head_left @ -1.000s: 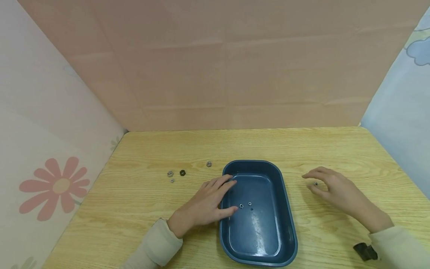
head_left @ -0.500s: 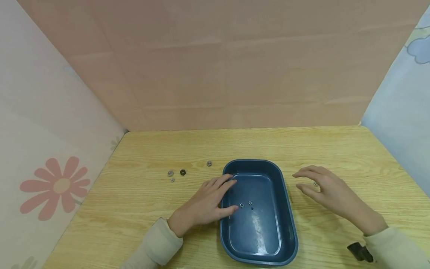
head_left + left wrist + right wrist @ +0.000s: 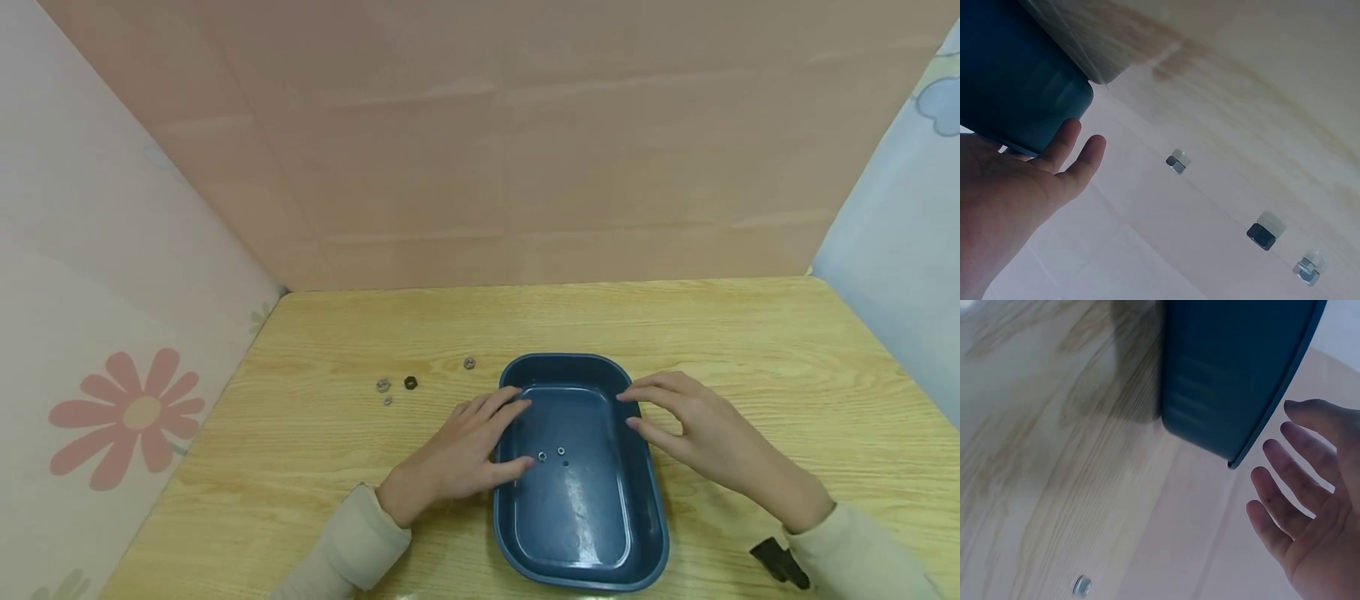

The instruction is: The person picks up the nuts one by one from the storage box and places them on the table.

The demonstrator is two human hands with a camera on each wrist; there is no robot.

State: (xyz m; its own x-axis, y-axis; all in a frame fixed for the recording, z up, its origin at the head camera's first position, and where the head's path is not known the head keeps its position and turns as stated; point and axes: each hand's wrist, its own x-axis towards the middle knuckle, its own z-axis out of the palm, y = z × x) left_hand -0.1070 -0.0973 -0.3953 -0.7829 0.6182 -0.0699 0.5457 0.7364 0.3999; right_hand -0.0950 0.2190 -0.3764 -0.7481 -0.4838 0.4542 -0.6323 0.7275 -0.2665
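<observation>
A deep blue tray point(image 3: 573, 579) lies on the wooden table, with a few small nuts point(image 3: 542, 457) on its floor. My left hand point(image 3: 465, 450) rests over the tray's left rim, fingers spread and relaxed, fingertips inside the edge. At the right rim hovers my right hand point(image 3: 708, 433), thumb and fingers apart and holding nothing; whether it touches the rim I cannot tell. In the right wrist view, the fingers of the right hand point(image 3: 1316, 487) are loosely extended beside the tray wall point(image 3: 1235, 381). The left wrist view has the left hand point(image 3: 1029, 187) against the tray's side.
Left of the tray lie a dark nut point(image 3: 410, 382), silver nuts point(image 3: 383, 385) and another nut point(image 3: 469, 363) nearer the rim. The right wrist view shows one nut point(image 3: 1082, 585) on the table. A black object point(image 3: 780, 562) is beside the right sleeve. Walls stand around the table.
My right hand has moved left, from around a nut on the right side of the table to the tray's right rim. My left hand has stayed in place.
</observation>
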